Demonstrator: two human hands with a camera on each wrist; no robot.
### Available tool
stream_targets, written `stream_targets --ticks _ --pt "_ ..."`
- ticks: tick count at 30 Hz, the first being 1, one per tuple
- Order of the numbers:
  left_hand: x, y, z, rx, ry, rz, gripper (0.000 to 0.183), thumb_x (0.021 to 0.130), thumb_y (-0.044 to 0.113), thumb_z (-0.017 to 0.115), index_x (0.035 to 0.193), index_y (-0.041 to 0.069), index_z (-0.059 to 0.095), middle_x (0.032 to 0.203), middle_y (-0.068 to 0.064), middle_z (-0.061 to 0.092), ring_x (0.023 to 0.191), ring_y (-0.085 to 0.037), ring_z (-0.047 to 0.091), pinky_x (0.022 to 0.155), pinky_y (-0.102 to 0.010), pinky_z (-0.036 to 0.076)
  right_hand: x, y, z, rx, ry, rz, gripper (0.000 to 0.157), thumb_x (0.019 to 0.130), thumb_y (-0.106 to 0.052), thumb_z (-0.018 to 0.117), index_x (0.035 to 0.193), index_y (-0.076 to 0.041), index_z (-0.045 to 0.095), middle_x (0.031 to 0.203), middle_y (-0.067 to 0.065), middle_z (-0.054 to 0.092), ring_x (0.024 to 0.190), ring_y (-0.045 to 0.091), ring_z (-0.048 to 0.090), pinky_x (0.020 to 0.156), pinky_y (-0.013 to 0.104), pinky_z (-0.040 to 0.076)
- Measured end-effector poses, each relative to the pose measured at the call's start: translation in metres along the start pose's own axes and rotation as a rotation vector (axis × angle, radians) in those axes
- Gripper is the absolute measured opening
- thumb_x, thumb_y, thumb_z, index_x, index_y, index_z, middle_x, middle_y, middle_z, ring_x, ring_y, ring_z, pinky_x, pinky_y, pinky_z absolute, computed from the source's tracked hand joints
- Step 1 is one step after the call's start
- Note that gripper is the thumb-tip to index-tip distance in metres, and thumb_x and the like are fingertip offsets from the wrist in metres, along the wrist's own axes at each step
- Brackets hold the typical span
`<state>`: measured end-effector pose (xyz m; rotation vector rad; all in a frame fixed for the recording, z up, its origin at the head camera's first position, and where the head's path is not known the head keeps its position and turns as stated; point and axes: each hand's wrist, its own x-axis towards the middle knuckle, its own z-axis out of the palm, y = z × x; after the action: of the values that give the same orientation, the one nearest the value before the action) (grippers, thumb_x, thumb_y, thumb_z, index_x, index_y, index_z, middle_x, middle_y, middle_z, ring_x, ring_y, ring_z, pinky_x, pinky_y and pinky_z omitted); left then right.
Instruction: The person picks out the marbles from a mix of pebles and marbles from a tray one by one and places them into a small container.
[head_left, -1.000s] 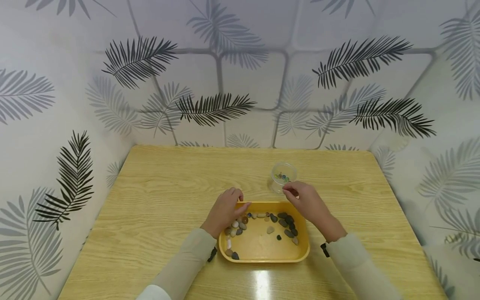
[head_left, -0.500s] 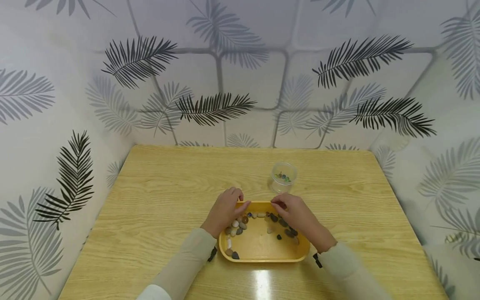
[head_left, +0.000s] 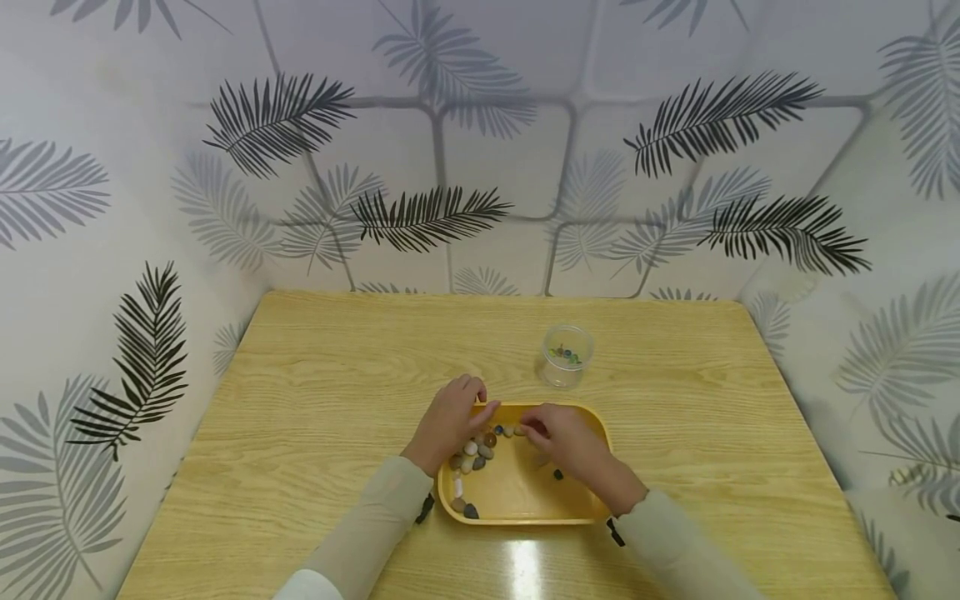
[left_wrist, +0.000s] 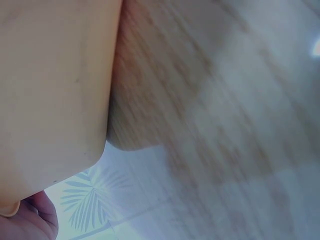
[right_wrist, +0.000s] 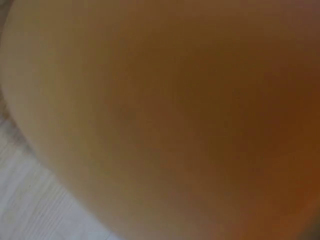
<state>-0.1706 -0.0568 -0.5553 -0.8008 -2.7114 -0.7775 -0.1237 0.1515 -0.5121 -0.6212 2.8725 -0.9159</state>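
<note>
A yellow rectangular tray [head_left: 517, 496] sits on the table with pebbles [head_left: 467, 465] along its left side and far wall. My left hand [head_left: 446, 421] grips its far left rim, thumb on the inner side; the left wrist view shows its curled fingers [left_wrist: 37, 217] at the rim. Over the tray's right half, my right hand [head_left: 570, 442] has thumb and fingertips together beside a pale pebble [head_left: 517, 431] at the far wall. Whatever lies between those fingertips is hidden. A small dark stone [head_left: 558, 475] lies on the tray floor. A blurred orange-brown surface fills most of the right wrist view.
Behind the tray, toward the right, stands a clear plastic cup [head_left: 562, 380] holding several small coloured marbles [head_left: 566, 356]. The wood-grain table [head_left: 322, 367] reaches back to a leaf-patterned wall covering [head_left: 495, 250].
From beside the cup, my right hand has moved left and toward me, over the rim and into the tray, now covering the dark pebbles on the right. My left hand stays put.
</note>
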Motion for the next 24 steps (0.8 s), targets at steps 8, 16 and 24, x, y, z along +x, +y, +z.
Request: stream_targets --ticks 8,16,24 --pt "0.0 -0.003 0.003 -0.002 -0.004 -0.007 0.022 0.095 0.036 0.051 0.085 0.017 0.049 0.076 0.007 0.044 0.065 -0.011 0.039 0.06 -0.026 0.036 0.006 -0.002 0.013 -0.01 -0.036 -0.002 0.009 0.087 -0.009 0.066 0.092 -0.003 0.07 0.085 0.001 0.065 0.071 0.008 0.056 0.063 0.026 0.048" --pt "-0.001 -0.004 0.004 0.008 -0.014 -0.014 0.023 0.095 0.038 0.051 0.085 0.017 0.049 0.077 0.007 0.044 0.066 -0.01 0.039 0.06 -0.025 0.036 0.01 -0.004 0.026 -0.013 -0.003 -0.025 0.007 0.086 -0.009 0.066 0.089 -0.004 0.07 0.082 0.001 0.064 0.069 0.008 0.054 0.063 0.025 0.047" --pt "-0.001 -0.001 0.002 -0.007 -0.005 -0.009 0.021 0.095 0.036 0.051 0.085 0.018 0.048 0.076 0.007 0.043 0.065 -0.011 0.039 0.06 -0.026 0.035 0.012 -0.008 0.034 0.004 -0.011 -0.01 0.008 0.086 -0.006 0.065 0.092 -0.001 0.069 0.083 0.003 0.063 0.069 0.01 0.051 0.063 0.027 0.046"
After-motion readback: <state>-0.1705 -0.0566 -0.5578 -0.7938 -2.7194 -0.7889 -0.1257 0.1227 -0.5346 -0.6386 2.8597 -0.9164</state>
